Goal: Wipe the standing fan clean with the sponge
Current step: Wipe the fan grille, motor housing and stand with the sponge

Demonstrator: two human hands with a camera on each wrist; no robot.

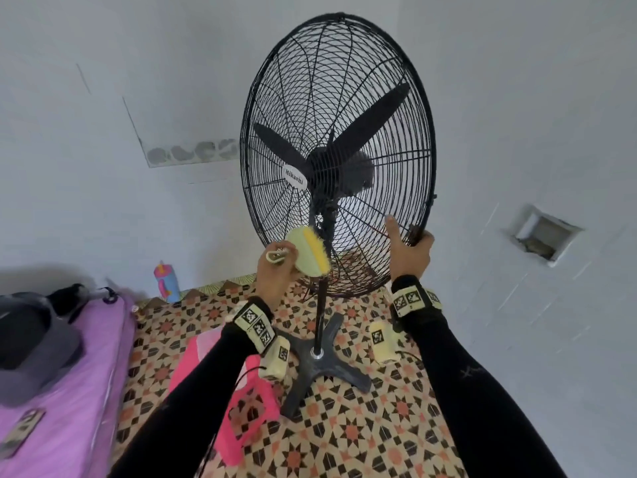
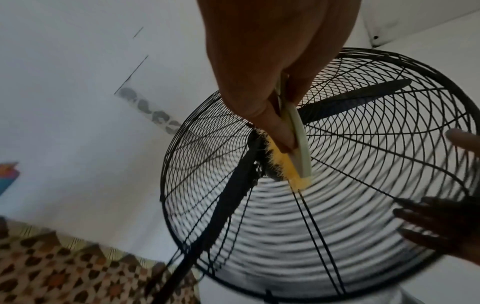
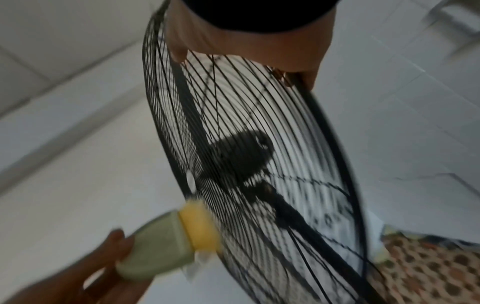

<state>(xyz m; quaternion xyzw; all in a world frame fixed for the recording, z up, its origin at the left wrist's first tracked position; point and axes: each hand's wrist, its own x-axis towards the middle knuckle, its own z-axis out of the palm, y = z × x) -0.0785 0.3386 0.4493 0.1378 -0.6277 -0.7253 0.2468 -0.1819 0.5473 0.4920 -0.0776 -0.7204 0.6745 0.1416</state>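
Two layers make up the sponge (image 1: pixel 309 254): a pale green holder behind and a yellow, frayed pad in front, which looks soft enough to give against wire. It seems light, and the left hand (image 1: pixel 275 270) grips it by the holder, fingers curled round the back, pad pressed to the lower front of the grille (image 1: pixel 375 108), just below the hub. Holding it by the stiff back looks right; the pad itself would likely squash and snag.

The fan (image 1: pixel 336 160) is tall on a thin pole (image 1: pixel 321 315), so it probably tips or swings easily under a push. Its wires look thin, springy and close-set, liable to catch the frayed fibres. The right hand (image 1: pixel 410 250) grips the grille's lower rim, fingers wrapped behind and thumb up against the front wires, just right of the left hand. That rim, the thickest hoop, seems the soundest place to steady it.

Below both wrists a dark cross-shaped base (image 1: pixel 327 363) stands on patterned floor (image 1: pixel 396 426). Left of the left arm lie a pink stool (image 1: pixel 238 401), a purple bed (image 1: pixel 69 391) and a small bottle (image 1: pixel 168 281). Pale walls (image 1: pixel 138 81) rise beyond the hands, with a recessed box (image 1: pixel 543 236) to the right.
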